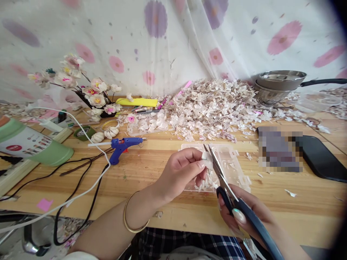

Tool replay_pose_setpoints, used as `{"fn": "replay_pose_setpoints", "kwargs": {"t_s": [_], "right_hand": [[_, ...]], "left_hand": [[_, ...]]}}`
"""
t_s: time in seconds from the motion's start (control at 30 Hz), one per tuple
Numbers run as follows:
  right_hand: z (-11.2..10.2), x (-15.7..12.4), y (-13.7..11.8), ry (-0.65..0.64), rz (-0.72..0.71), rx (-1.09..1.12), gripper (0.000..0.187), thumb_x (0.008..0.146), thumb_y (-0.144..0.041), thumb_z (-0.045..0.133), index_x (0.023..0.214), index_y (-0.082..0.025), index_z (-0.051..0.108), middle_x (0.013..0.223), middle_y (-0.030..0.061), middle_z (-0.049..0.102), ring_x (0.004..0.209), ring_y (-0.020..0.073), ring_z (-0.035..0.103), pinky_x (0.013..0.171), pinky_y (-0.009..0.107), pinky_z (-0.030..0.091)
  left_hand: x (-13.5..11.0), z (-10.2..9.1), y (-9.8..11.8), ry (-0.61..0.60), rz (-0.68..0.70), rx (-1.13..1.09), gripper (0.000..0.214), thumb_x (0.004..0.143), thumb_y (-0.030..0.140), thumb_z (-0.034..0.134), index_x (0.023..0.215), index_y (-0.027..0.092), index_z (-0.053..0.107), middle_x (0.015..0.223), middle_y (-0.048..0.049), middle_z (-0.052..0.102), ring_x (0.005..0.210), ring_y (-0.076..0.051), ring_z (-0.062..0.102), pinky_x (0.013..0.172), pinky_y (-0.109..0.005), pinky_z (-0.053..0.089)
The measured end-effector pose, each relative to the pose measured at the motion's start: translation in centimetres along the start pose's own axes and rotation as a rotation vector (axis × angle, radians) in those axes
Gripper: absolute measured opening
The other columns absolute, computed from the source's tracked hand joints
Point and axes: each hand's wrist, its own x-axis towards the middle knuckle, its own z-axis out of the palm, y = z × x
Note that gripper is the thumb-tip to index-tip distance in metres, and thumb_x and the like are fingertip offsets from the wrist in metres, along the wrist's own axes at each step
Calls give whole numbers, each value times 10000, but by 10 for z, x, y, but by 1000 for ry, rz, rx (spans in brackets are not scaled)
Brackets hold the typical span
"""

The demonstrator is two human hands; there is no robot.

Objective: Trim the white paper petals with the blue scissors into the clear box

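My left hand [181,171] pinches a small white husk piece [207,159] between thumb and fingers, above a clear plastic tray [235,163] of white trimmings. My right hand [245,216] grips dark-handled scissors [221,177]; their blades point up and meet the white piece. A gold bangle sits on my left wrist. Both hands hover over the near edge of the wooden table [141,180].
A big heap of white and pink husk scraps [214,106] lies behind. A blue glue gun [123,145] with cables lies at left, beside handmade flowers [92,92] and a green bottle [29,142]. Steel pans [279,85] and a black phone [321,159] are at right.
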Motion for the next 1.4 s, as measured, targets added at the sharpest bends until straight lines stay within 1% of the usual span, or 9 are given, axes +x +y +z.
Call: {"fn": "replay_pose_setpoints", "kwargs": {"t_s": [0.23,0.47,0.63,0.77,0.93,1.03,1.13,1.27,1.4], "right_hand": [[-7,-2,5,-4,6,-8,470,739,-652,695,891,-213,619,711,24,550,608,157,480,536,256,448],[-12,-3,1,-42,7,-27,452,760,-636,686,880,-207,608,738,20,543,602,140,425,526,240,390],[-13,-1,-7,-146,13,-24,465,785,-650,654,865,-196,592,676,-16,471,555,112,315,501,232,302],[-16,1,-9,-165,23,-31,449,799,-632,653,877,-194,591,667,-19,469,546,106,310,492,230,283],[-17,-1,-12,-135,56,-22,452,767,-617,700,864,-187,604,644,-22,465,527,98,296,452,224,237],[-14,-2,-14,-97,88,3,379,787,-539,725,825,-187,590,654,-33,438,530,87,270,448,206,234],[-13,-3,-17,-92,123,1,329,794,-475,743,805,-190,580,678,-34,434,543,87,265,456,197,243],[-16,-4,-16,-70,143,-20,365,772,-516,744,784,-194,572,702,-22,441,567,103,288,473,214,253],[-18,-5,-13,-97,154,-28,385,781,-554,718,802,-198,574,682,-30,425,552,99,275,460,216,217]], "left_hand": [[0,0,3,-39,-47,-31,201,785,326,672,739,152,585,569,21,564,466,-74,500,431,-189,392],[2,0,6,-54,-97,-64,184,778,305,657,728,148,577,552,25,555,455,-70,490,428,-185,380],[3,0,6,-37,-122,-82,183,760,305,661,711,149,578,536,26,552,441,-71,483,418,-186,371],[3,0,7,-38,-127,-75,184,751,303,656,690,151,573,532,23,548,446,-70,476,416,-185,370],[4,-1,6,-15,-145,-50,204,736,320,654,670,156,552,549,17,560,439,-70,484,395,-180,365],[4,-1,6,-6,-157,-58,211,734,316,650,654,157,538,556,16,561,431,-67,479,386,-178,372],[5,-1,6,-14,-169,-78,212,728,308,651,639,157,533,555,17,559,420,-68,481,382,-182,381],[6,-1,8,-14,-195,-69,202,725,299,640,624,156,538,526,19,540,421,-67,478,378,-175,369],[6,-2,8,-11,-212,-64,202,716,303,644,627,156,538,529,17,545,423,-67,475,373,-172,361]]}}
